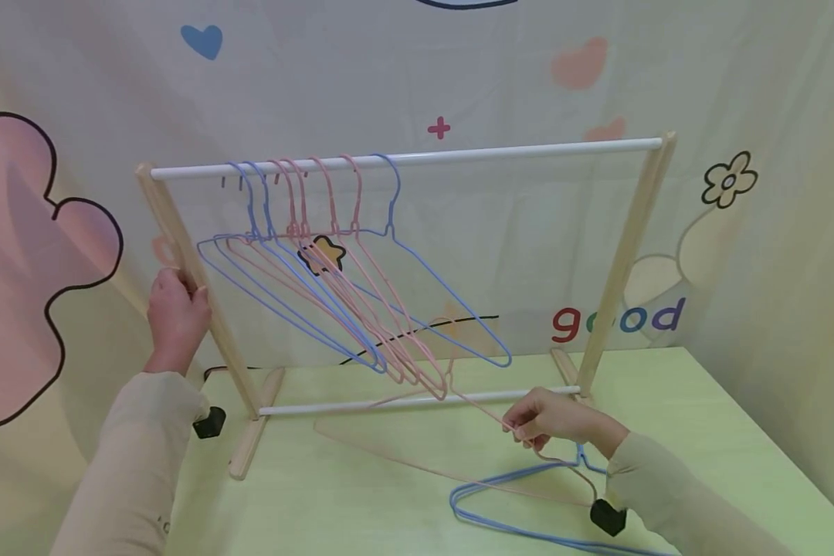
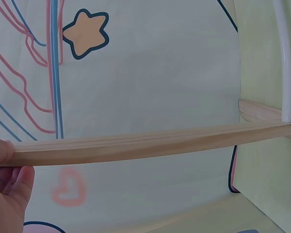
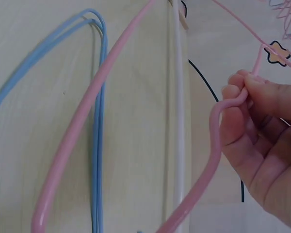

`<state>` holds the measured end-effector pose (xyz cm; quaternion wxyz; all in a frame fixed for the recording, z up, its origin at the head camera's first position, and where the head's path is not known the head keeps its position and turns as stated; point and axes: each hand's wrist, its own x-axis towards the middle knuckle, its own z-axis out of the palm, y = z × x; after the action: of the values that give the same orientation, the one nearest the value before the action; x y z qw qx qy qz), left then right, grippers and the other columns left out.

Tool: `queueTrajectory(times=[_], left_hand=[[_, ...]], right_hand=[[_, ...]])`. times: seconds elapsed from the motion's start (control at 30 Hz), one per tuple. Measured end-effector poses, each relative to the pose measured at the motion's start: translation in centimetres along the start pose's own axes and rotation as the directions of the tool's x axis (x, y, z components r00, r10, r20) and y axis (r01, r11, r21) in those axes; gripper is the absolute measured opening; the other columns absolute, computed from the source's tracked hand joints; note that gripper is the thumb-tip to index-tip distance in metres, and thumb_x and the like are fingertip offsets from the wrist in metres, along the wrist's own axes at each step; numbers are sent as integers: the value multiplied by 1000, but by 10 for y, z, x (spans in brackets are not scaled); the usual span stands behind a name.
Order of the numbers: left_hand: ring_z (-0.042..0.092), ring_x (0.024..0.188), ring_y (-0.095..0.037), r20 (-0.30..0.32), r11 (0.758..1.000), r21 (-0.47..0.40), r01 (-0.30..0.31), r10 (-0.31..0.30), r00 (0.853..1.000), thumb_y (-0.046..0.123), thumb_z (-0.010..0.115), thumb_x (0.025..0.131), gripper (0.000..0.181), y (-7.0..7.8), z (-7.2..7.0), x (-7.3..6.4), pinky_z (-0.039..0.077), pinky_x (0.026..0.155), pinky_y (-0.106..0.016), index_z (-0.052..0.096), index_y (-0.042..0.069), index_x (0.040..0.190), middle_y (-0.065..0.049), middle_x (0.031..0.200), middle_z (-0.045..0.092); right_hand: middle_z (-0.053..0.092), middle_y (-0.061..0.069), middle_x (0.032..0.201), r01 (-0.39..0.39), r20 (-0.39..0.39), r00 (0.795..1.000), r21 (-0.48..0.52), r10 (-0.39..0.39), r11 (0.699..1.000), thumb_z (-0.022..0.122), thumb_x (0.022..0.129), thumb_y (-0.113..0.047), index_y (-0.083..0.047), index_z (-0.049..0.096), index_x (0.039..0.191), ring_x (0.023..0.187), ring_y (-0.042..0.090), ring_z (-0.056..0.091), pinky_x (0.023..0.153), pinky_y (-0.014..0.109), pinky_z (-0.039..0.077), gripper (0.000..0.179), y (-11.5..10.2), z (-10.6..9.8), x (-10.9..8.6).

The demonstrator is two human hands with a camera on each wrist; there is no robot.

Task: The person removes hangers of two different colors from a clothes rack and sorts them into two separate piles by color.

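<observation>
My left hand (image 1: 176, 316) grips the left wooden post (image 1: 225, 347) of a hanger rack, with the thumb and fingers on either side of it. Low at the right, my right hand (image 1: 552, 417) pinches a pink clothes hanger (image 3: 82, 111) by its notched shoulder. That hanger is tilted, its hook pointing up towards the rack. Several pink hangers (image 1: 331, 193) and blue hangers (image 1: 398, 181) hang from the white top rod (image 1: 493, 154), bunched over its left half. Below my right hand, stacked blue hangers (image 3: 99, 145) lie on the table.
The rack stands on a pale green table (image 1: 723, 432), joined low down by a white lower rod (image 1: 514, 394). Its right wooden post (image 1: 622, 262) rises beyond my right hand. A printed curtain (image 1: 500, 85) hangs close behind.
</observation>
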<state>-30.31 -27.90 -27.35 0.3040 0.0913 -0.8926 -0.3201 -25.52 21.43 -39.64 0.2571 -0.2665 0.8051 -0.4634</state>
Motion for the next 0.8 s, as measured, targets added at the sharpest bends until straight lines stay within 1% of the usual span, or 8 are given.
queueTrajectory(times=[0.13, 0.2, 0.33, 0.47, 0.6, 0.8], left_hand=[[42, 93, -40, 0, 1000, -2, -1, 1, 1000, 13, 45, 88, 28, 0, 0, 0, 34, 82, -50, 38, -8, 106, -24, 101, 42], [42, 93, -40, -3, 1000, -1, -4, 4, 1000, 13, 45, 88, 27, 1, 0, 0, 33, 81, -50, 38, -8, 105, -24, 100, 42], [42, 93, -40, -13, 1000, -8, -15, 14, 1000, 13, 45, 88, 28, 1, 1, 0, 33, 82, -49, 39, -8, 105, -24, 101, 43], [42, 94, -40, -21, 1000, -15, -23, 23, 1000, 13, 45, 88, 28, 1, 2, 1, 33, 83, -49, 39, -8, 106, -25, 102, 43], [42, 94, -39, -23, 1000, -15, -22, 22, 999, 13, 45, 88, 28, 0, 2, 2, 34, 83, -49, 39, -7, 106, -25, 102, 43], [42, 95, -39, -20, 1000, -18, -8, 7, 1000, 14, 45, 88, 29, -1, 2, 1, 34, 83, -49, 39, -7, 107, -25, 103, 43]], right_hand=[[52, 1, 63, -18, -1, 1000, 43, 18, 999, 54, 83, -1, 4, 61, 85, 53, 9, 47, 50, 23, 45, 9, -1, 23, 16], [51, 2, 61, -22, 12, 1000, 74, 21, 997, 54, 82, 2, 5, 61, 84, 52, 9, 47, 49, 24, 44, 8, 0, 34, 23], [50, 2, 58, -15, 58, 998, 120, 9, 993, 52, 81, 4, 11, 60, 85, 49, 9, 46, 48, 23, 43, 10, 4, 53, 36], [50, 1, 57, -5, 106, 994, 145, -11, 989, 51, 81, 6, 17, 56, 91, 49, 7, 45, 46, 20, 42, 16, 6, 69, 47], [53, 0, 57, -7, 131, 991, 155, -13, 988, 53, 80, 6, 16, 58, 92, 48, 6, 46, 46, 18, 42, 17, 4, 87, 57], [52, 2, 56, -51, 153, 988, 197, 21, 979, 54, 78, 8, 15, 59, 92, 45, 7, 46, 43, 19, 42, 16, 1, 113, 70]])
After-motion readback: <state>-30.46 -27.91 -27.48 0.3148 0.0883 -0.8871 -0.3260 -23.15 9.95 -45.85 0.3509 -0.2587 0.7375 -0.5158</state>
